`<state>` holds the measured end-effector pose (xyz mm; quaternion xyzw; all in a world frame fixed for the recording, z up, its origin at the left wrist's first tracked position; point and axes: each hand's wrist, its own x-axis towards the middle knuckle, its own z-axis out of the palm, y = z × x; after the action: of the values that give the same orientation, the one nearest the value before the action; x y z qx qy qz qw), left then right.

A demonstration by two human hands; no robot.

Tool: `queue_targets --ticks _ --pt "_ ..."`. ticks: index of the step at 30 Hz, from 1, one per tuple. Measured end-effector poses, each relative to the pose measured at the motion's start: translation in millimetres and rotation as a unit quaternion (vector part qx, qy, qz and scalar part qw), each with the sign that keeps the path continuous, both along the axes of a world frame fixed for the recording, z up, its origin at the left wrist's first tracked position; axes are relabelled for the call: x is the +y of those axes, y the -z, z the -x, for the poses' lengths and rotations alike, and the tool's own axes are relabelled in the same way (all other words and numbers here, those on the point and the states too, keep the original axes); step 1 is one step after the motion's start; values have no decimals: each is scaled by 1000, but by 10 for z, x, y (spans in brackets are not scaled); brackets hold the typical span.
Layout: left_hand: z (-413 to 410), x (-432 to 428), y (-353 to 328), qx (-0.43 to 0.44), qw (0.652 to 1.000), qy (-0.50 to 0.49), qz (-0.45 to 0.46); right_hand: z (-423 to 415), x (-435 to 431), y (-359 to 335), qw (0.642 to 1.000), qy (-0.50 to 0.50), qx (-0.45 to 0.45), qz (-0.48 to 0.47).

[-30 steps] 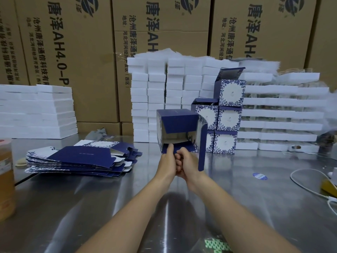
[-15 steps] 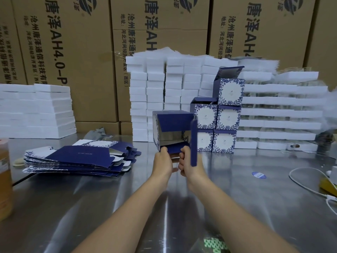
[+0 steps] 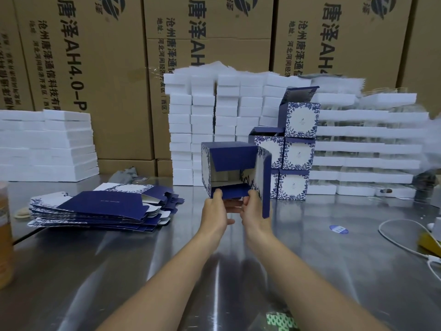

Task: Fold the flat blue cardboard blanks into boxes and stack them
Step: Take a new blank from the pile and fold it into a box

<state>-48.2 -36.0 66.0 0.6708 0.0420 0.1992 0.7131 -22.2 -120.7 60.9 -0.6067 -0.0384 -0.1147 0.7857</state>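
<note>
Above the steel table (image 3: 334,271), the half-formed box (image 3: 229,158) hangs with its open end facing the person. The left hand (image 3: 213,212) and right hand (image 3: 255,211) each pinch its lower flap, thumb on top. Forcing that flap could crease it, and the loose side panel (image 3: 266,187) might snag. Finished boxes (image 3: 297,154) stand close behind and flat blanks (image 3: 100,207) lie to the left, so working room looks best on the near side.

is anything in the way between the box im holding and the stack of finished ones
Nothing visible does: only steel table shows between the half-folded box and the stack of folded boxes just to its right.
</note>
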Motion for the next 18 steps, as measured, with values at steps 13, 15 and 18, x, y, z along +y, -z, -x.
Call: queue_targets --ticks 13,15,18 --pt "-37 371 -84 59 996 -67 20 -117 -219 39 926 -101 -69 356" --pt "-16 443 -92 57 990 -124 -43 -228 -306 82 914 3 -117 389" --pt "-11 538 -83 60 957 -211 -190 -320 -416 62 913 68 -203 347"
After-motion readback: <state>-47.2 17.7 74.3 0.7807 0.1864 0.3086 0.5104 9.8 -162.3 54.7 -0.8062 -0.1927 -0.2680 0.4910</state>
